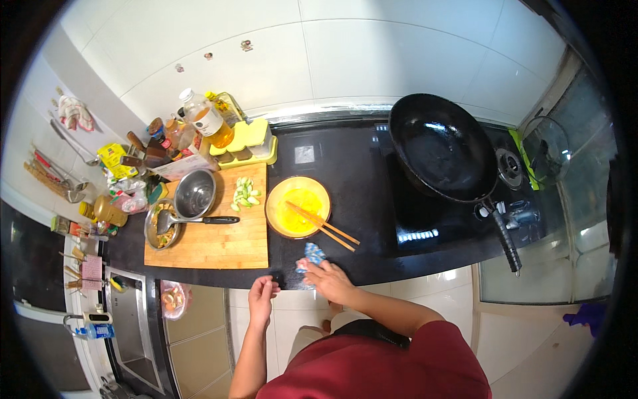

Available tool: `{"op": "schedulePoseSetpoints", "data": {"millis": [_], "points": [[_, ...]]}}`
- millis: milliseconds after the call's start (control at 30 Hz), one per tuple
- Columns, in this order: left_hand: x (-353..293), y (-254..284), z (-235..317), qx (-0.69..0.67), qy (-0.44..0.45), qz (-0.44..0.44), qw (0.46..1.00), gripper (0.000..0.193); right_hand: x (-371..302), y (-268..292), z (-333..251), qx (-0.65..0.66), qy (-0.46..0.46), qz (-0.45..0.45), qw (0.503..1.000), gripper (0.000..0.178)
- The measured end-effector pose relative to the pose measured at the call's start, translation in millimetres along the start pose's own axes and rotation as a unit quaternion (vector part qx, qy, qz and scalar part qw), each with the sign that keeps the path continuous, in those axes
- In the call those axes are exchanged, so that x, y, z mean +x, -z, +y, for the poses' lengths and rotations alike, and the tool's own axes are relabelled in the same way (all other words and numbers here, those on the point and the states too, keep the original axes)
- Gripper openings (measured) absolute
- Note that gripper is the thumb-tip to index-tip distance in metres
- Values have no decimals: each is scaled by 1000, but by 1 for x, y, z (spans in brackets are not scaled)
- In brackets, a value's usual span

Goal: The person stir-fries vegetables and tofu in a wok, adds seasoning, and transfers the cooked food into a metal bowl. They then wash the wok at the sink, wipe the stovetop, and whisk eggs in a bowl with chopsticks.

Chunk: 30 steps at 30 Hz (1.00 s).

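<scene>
My right hand (330, 282) presses a blue-and-pink patterned cloth (314, 253) onto the black counter near its front edge. My left hand (263, 291) is at the counter's edge, its fingers curled in, with nothing seen in them. Just beyond the cloth stands a yellow bowl (271, 211) of beaten egg (303, 205), a pair of chopsticks (335, 233) resting across its rim. To the left, a wooden cutting board (219, 251) carries sliced green vegetable pieces (246, 193), an upright metal bowl (195, 193), and a metal dish (150, 227) of food with a black-handled spatula (199, 220) laid over it.
A black wok (438, 143) sits on the stove at right, its handle (508, 243) pointing toward me. Behind the board are a yellow-lidded seasoning box (251, 141), an oil bottle (211, 123) and several jars. A sink (129, 312) lies at left, beside a hanging bag (175, 299).
</scene>
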<state>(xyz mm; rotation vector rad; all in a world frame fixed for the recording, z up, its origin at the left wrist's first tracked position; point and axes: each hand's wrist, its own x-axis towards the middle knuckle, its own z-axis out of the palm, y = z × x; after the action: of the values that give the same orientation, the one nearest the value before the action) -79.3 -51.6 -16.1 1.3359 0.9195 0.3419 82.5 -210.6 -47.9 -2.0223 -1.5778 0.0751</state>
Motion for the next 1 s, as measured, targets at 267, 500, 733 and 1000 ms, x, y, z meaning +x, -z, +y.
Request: {"op": "schedulePoseSetpoints", "data": {"millis": [267, 500, 733, 1000], "points": [[98, -42, 18, -237, 91, -98, 962, 22, -31, 48, 57, -108, -236, 59, 964, 37], [132, -59, 34, -316, 129, -168, 925, 39, 0, 44, 84, -123, -297, 78, 944, 43], [146, -59, 33, -313, 129, -162, 927, 41, 65, 46, 135, -76, -324, 105, 937, 41], [145, -51, 43, -295, 141, -128, 936, 41, 132, 31, 190, -45, -250, 104, 962, 30]]}}
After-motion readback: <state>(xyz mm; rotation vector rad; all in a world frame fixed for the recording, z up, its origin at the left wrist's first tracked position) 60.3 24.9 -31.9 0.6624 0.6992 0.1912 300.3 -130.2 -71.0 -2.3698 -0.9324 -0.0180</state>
